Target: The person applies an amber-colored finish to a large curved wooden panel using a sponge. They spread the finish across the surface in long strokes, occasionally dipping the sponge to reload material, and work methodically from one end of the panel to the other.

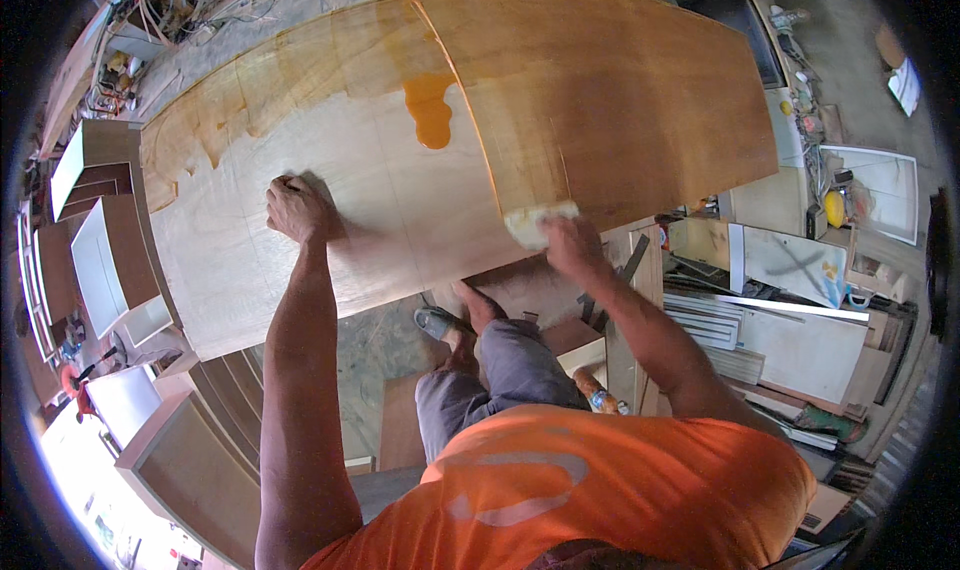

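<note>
A large wooden panel point(380, 205) lies in front of me, its near left part pale and its right part stained orange-brown. My left hand point(298, 208) leans on the pale part as a fist, with nothing visible in it. Near the panel's front edge, my right hand point(575, 245) grips a pale, flat spreader point(532, 222) pressed to the surface; its edges are somewhat blurred. From there a thin ridge of orange liquid point(462, 85) runs to the far edge. Between my hands, farther back, sits a thick orange puddle point(430, 112). Uneven wet streaks line the far left edge.
Cabinet boxes point(112, 255) stand close to the panel's left end. Stacked boards and strips point(775, 340) lean at the right, near a yellow object point(834, 209). A bottle point(600, 395) is beside my leg. Cables and clutter point(140, 55) lie beyond the far left.
</note>
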`<state>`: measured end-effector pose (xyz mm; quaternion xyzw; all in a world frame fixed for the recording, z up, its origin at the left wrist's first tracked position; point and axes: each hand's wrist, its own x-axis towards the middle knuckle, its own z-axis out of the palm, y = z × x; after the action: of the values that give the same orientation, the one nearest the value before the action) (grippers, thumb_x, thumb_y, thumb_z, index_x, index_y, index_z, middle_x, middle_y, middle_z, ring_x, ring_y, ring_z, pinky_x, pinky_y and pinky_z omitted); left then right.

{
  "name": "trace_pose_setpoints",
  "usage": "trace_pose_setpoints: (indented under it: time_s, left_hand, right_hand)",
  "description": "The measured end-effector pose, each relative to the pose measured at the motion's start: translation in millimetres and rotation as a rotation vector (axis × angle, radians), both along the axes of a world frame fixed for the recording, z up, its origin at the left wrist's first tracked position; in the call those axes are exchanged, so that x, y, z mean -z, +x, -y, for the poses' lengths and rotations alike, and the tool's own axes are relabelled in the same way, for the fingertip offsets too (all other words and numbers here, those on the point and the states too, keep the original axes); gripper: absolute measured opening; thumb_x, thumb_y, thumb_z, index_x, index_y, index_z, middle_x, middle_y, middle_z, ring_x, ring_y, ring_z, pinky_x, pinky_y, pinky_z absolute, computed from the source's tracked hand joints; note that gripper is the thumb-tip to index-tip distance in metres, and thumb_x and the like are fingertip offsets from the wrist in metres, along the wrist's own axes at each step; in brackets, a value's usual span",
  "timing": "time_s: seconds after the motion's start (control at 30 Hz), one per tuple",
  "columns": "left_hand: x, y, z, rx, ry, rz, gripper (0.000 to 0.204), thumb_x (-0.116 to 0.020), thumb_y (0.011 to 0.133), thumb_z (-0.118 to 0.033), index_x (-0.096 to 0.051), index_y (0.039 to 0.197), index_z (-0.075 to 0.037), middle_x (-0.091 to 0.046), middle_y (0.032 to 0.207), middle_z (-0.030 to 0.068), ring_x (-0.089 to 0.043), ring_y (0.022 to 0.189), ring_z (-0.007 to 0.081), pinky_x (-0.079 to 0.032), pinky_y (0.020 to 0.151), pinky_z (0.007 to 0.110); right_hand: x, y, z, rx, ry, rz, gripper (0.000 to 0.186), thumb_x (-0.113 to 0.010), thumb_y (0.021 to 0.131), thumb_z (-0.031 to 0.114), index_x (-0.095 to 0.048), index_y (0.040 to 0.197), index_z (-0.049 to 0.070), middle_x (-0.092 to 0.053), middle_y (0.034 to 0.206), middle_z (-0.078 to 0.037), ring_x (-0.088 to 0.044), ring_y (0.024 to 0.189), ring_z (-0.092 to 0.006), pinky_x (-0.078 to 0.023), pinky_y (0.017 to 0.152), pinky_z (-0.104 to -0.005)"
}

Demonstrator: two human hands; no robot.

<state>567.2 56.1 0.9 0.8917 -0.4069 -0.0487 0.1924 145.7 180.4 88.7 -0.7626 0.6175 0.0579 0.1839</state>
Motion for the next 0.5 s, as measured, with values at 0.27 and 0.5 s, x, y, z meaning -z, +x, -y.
trace_pose_setpoints:
  time_s: [0.27, 0.5]
  left_hand:
    - [-2, 59, -24, 0.295, -0.173, -0.102, 0.024, -0.054, 0.091, -0.032, -0.067, 0.101, -0.014, -0.062, 0.106, 0.0086, -0.056, 0.106, 0.0291, -0.038, 0.095, 0.046]
    - [-4, 92, -45, 0.067, -0.077, 0.153, 0.033, -0.053, 0.091, -0.033, -0.057, 0.117, -0.013, -0.055, 0.120, 0.0119, -0.050, 0.115, 0.0327, -0.036, 0.099, 0.048]
  right_hand:
    - [-42, 11, -31, 0.364, 0.252, 0.146, 0.031, -0.065, 0.083, 0.025, -0.069, 0.099, -0.002, -0.067, 0.093, -0.027, -0.066, 0.088, -0.0406, -0.051, 0.078, -0.0468]
    - [-48, 90, 201, 0.153, -0.176, 0.499, 0.027, -0.060, 0.087, 0.020, -0.068, 0.105, 0.002, -0.067, 0.087, -0.023, -0.066, 0.077, -0.0370, -0.052, 0.069, -0.0433]
